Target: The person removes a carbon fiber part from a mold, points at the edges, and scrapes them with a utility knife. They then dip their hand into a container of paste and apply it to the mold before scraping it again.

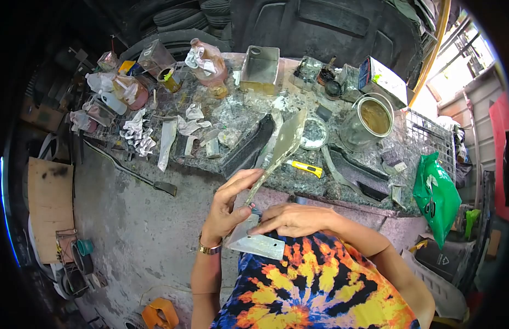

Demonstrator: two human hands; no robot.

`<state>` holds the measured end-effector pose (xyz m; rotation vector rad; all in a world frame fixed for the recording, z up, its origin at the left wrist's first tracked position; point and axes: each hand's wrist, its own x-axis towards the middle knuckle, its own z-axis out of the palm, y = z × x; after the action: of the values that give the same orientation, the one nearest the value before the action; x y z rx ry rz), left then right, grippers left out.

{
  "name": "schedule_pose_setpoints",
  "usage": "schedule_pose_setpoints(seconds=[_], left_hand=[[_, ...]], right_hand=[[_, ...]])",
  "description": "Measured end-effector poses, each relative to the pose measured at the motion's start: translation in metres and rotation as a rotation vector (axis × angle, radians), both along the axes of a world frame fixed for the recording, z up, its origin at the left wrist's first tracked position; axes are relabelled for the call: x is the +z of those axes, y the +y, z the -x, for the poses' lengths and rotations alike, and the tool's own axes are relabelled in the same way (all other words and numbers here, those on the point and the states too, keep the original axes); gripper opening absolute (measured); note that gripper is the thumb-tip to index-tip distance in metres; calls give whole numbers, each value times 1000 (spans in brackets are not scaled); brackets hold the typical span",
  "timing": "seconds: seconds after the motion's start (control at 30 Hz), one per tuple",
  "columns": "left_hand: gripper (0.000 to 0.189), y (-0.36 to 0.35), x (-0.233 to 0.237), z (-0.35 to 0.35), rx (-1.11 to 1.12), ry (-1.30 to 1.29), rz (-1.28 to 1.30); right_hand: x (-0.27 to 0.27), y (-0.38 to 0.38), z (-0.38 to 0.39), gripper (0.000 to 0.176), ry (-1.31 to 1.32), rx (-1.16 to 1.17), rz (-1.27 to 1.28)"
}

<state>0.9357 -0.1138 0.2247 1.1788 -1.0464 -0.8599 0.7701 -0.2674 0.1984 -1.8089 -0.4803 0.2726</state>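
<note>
My left hand [228, 205] grips a long, angled panel piece [283, 143] by its edge, thumb on one side and fingers on the other. The piece is beige and worn at its upper end, with a pale grey flange pierced by small holes at the bottom. Over that flange lies my right hand [295, 219], its index finger reaching onto the surface and the other fingers bent. A small grey-green edge shows by its fingertips; I cannot tell what it is. Just beyond, on the worktable [210, 163], lie a yellow utility knife [306, 168] and a black mesh-faced trim piece [249, 145].
A second mesh trim piece [357, 176] lies right of the knife. Behind it stands an open tin [360, 131]. A green bag [438, 192] hangs at the right edge. Crumpled paper [138, 134], bottles and a metal box [260, 66] crowd the back and left.
</note>
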Motion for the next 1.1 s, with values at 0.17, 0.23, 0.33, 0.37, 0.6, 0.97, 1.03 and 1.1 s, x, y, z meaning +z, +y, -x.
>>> schedule_pose_setpoints(seconds=[0.17, 0.23, 0.33, 0.37, 0.6, 0.97, 1.03, 1.1], left_hand=[[71, 1, -5, 2, 3, -2, 23], [72, -1, -6, 1, -14, -30, 23], [72, -2, -1, 3, -16, -27, -3], [72, -2, -1, 3, -14, -28, -2], [70, -8, -2, 3, -54, -68, -3], [67, -17, -8, 5, -109, -99, 0], [74, -18, -6, 11, -57, -60, -12], [74, -20, -5, 10, -74, -75, -19]], right_hand=[[0, 1, 12, 62, -109, 3, -29], [-1, 2, 3, 58, -118, -88, 186], [13, 0, 13, 51, -224, -92, 302], [15, 0, 16, 50, -308, -104, 336], [30, 10, 11, 44, -331, -140, 606], [29, 13, 12, 43, -390, -116, 536], [28, 12, 13, 43, -307, -82, 522], [28, 15, 9, 43, -338, -119, 540]])
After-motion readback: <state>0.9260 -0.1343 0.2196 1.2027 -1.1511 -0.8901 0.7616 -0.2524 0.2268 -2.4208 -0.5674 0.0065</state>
